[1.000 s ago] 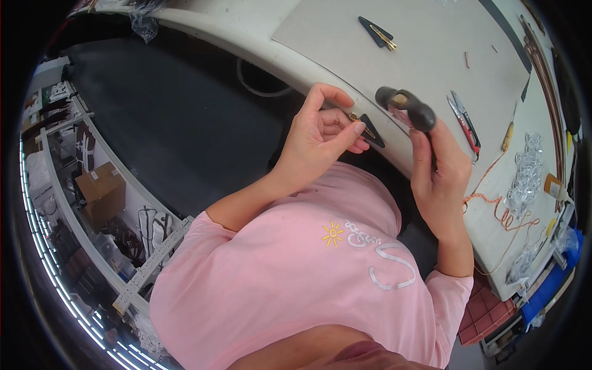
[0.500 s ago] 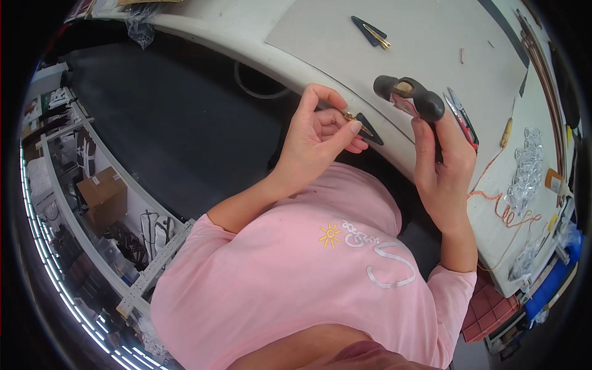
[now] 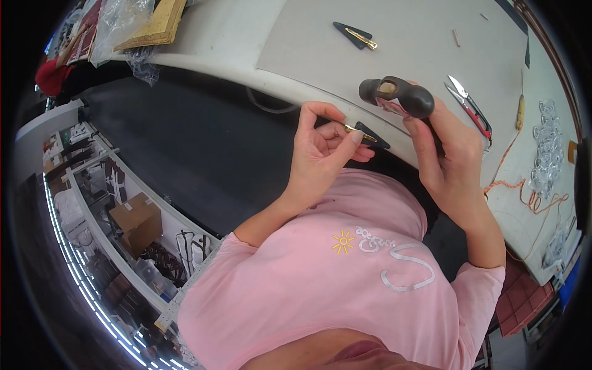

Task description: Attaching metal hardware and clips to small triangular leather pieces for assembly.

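Note:
My left hand pinches a small black triangular hair clip with a gold metal part, held at the near edge of the white table. My right hand grips a dark brown rounded tool with a tan opening. The tool sits just above and to the right of the clip, apart from it. Both hands hover over my pink shirt.
A second black and gold clip lies on the grey mat. Red-handled snips, a wooden-handled tool, orange cord and clear plastic pieces lie to the right. Shelves and a cardboard box stand at the left.
Both hands have kept their hold and stayed together at the table edge. The dark tool has shifted slightly up and left, nearer to the clip.

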Action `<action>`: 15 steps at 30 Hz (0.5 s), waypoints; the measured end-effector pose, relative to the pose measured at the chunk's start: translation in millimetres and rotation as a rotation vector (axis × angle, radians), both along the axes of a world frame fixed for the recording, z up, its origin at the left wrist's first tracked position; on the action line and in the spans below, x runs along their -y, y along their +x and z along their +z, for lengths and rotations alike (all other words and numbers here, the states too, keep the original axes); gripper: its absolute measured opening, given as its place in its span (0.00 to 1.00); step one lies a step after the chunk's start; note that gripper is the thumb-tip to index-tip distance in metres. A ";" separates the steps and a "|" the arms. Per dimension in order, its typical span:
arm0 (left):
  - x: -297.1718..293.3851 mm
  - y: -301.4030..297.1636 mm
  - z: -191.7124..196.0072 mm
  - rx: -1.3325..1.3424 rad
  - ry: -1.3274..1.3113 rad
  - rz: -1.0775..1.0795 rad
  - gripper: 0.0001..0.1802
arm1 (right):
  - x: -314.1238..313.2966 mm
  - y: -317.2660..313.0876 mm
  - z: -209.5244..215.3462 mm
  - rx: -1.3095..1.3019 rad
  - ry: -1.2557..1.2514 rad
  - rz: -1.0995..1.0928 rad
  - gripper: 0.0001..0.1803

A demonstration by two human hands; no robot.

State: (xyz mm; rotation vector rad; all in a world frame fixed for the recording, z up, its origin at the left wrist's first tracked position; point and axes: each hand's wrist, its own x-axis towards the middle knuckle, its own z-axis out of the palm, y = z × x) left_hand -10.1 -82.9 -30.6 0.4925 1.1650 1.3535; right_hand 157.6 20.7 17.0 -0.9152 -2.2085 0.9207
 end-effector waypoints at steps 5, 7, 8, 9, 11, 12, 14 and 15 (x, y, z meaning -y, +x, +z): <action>-1.7 0.6 -0.3 0.014 -0.011 0.040 0.17 | -3.1 2.5 2.7 0.222 0.041 0.173 0.17; 0.0 0.2 -0.5 0.011 -0.010 0.026 0.17 | -3.1 0.2 1.4 0.099 0.040 0.097 0.18; 0.7 0.3 -0.3 0.007 -0.004 0.013 0.17 | -2.8 -0.2 0.7 -0.024 0.043 0.021 0.18; -0.4 0.2 1.2 0.006 -0.006 0.012 0.17 | -2.1 0.3 -0.3 -0.025 0.042 0.019 0.18; -2.5 0.8 4.9 0.003 -0.018 0.038 0.17 | 1.7 3.2 -2.2 0.198 0.092 0.175 0.18; -2.2 0.4 4.5 0.003 -0.018 0.041 0.17 | 0.1 4.4 4.4 0.263 0.117 0.188 0.20; -1.3 -1.5 3.5 0.019 -0.032 0.029 0.17 | -7.6 3.1 13.1 0.214 0.121 0.173 0.21; -0.9 -1.4 3.4 0.020 -0.033 0.034 0.17 | -8.7 2.4 15.1 0.167 0.123 0.155 0.23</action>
